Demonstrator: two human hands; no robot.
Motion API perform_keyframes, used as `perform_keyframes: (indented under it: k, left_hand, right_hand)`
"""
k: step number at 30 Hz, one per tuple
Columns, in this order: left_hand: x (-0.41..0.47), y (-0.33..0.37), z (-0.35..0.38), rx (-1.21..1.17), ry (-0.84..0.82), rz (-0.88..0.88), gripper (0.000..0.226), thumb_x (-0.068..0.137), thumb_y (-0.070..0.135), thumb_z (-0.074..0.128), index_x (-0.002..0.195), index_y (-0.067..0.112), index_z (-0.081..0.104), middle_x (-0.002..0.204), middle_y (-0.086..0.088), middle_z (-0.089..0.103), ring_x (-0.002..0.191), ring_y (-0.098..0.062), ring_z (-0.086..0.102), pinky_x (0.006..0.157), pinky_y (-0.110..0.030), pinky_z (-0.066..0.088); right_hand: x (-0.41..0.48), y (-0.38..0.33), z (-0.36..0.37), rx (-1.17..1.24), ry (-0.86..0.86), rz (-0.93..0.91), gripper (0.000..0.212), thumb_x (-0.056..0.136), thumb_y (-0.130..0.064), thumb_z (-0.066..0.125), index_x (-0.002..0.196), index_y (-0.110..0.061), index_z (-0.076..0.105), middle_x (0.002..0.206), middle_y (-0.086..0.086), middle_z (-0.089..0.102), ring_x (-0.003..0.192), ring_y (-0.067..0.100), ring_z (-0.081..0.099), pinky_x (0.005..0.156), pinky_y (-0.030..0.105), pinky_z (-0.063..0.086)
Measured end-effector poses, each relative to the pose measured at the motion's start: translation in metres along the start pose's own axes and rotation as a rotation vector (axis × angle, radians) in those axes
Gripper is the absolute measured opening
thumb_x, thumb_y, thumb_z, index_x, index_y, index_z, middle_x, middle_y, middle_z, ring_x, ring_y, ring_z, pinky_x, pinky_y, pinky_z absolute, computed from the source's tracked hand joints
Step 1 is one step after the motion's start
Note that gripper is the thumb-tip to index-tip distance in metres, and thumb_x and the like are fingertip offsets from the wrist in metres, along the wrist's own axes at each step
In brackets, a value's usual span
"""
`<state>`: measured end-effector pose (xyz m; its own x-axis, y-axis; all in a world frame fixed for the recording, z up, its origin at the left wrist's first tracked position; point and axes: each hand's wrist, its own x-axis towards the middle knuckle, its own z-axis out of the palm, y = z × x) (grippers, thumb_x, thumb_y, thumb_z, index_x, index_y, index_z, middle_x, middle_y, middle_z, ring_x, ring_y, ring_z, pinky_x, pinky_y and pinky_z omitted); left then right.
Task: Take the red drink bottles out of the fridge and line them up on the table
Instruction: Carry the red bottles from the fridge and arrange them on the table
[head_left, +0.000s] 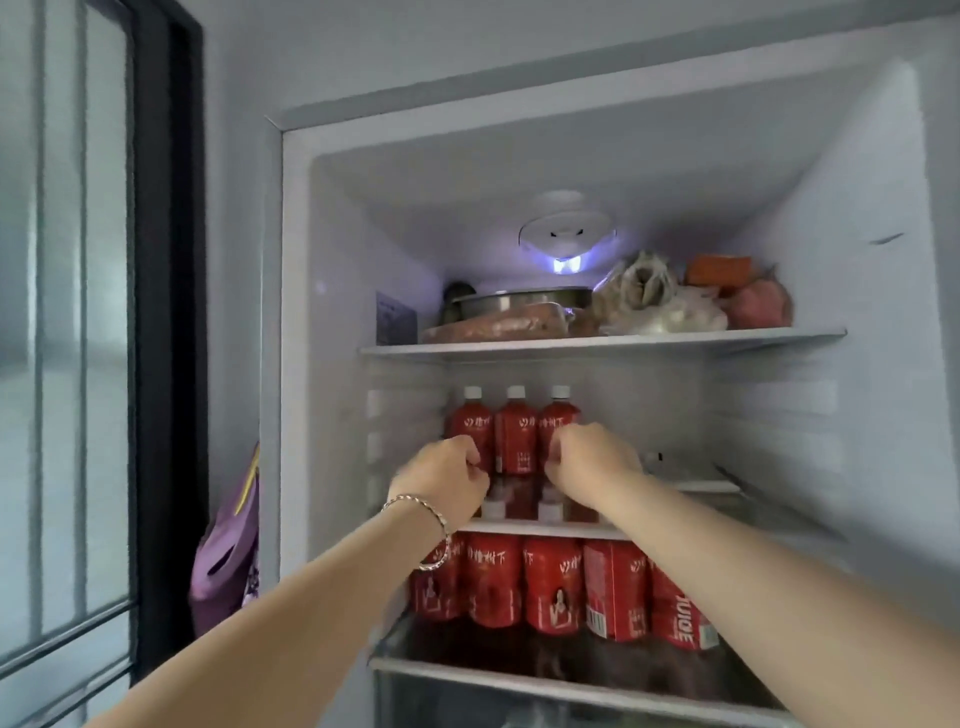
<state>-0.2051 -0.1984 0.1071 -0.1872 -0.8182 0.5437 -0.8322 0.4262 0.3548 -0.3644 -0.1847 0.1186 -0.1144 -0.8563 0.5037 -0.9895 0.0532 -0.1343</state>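
Observation:
Three red drink bottles with white caps stand side by side on the fridge's middle shelf (691, 487): a left bottle (464, 415), a middle bottle (515, 436) and a right bottle (558, 413). My left hand (444, 480), with a bracelet on its wrist, is in front of the left bottle's lower half with fingers curled. The fingers of my right hand (595, 460) are curled at the right bottle's label. Whether either hand grips its bottle is hidden. Several more red bottles (550, 584) fill the shelf below.
The fridge door stands open. The top shelf (779, 336) holds a metal pot (524, 301), wrapped food and bags (654, 301). A purple bag (228, 551) hangs left of the fridge, beside a dark-framed window (78, 364). The middle shelf's right half is bare.

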Motion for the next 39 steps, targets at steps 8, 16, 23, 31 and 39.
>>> perform_keyframes:
  k: [8, 16, 23, 31, 39]
  left_hand:
    - [0.102, -0.021, 0.049, -0.166, 0.053, -0.062, 0.028, 0.086, 0.016, 0.054, 0.114, 0.016, 0.058, 0.111, -0.01, 0.064, 0.102, -0.028, 0.06, 0.09, -0.035, 0.049]
    - [0.166, -0.042, 0.083, -0.152, 0.116, -0.02, 0.035, 0.087, 0.023, 0.054, 0.122, 0.018, 0.053, 0.131, -0.011, 0.041, 0.118, -0.029, 0.047, 0.099, -0.032, 0.041]
    - [0.2, -0.042, 0.098, -0.097, 0.043, -0.119, 0.059, 0.082, 0.033, 0.057, 0.137, 0.028, 0.035, 0.143, -0.018, 0.017, 0.13, -0.038, 0.026, 0.106, -0.037, 0.032]
    - [0.221, -0.039, 0.105, -0.101, -0.109, -0.074, 0.053, 0.083, 0.034, 0.06, 0.132, 0.031, 0.041, 0.138, -0.021, 0.028, 0.125, -0.041, 0.036, 0.105, -0.033, 0.034]
    - [0.206, -0.025, 0.093, -0.323, -0.22, 0.106, 0.042, 0.062, 0.029, 0.067, 0.101, 0.038, 0.055, 0.119, -0.009, 0.051, 0.106, -0.026, 0.054, 0.087, -0.027, 0.048]
  right_hand:
    - [0.127, -0.01, 0.069, 0.042, -0.006, 0.17, 0.076, 0.082, -0.061, 0.054, 0.144, -0.023, 0.031, 0.155, 0.018, -0.001, 0.139, 0.048, 0.007, 0.112, 0.053, 0.02]
    - [0.198, -0.023, 0.072, 0.266, -0.071, 0.463, 0.132, 0.063, -0.076, 0.063, 0.147, -0.017, -0.019, 0.135, 0.019, -0.042, 0.139, 0.051, -0.011, 0.109, 0.065, 0.019]
    - [0.209, 0.011, 0.088, 0.224, -0.058, 0.291, 0.13, 0.037, -0.083, 0.059, 0.147, -0.023, 0.026, 0.148, 0.002, -0.003, 0.132, 0.036, 0.02, 0.106, 0.054, 0.032]
    - [0.173, 0.048, 0.056, 0.248, -0.122, 0.056, 0.078, 0.066, -0.068, 0.065, 0.132, -0.028, 0.052, 0.152, 0.001, -0.002, 0.138, 0.033, 0.02, 0.113, 0.037, 0.026]
    - [0.166, 0.062, 0.061, 0.48, -0.167, -0.044, 0.053, 0.075, -0.054, 0.068, 0.124, -0.035, 0.057, 0.156, 0.003, -0.005, 0.144, 0.025, 0.007, 0.117, 0.038, 0.021]
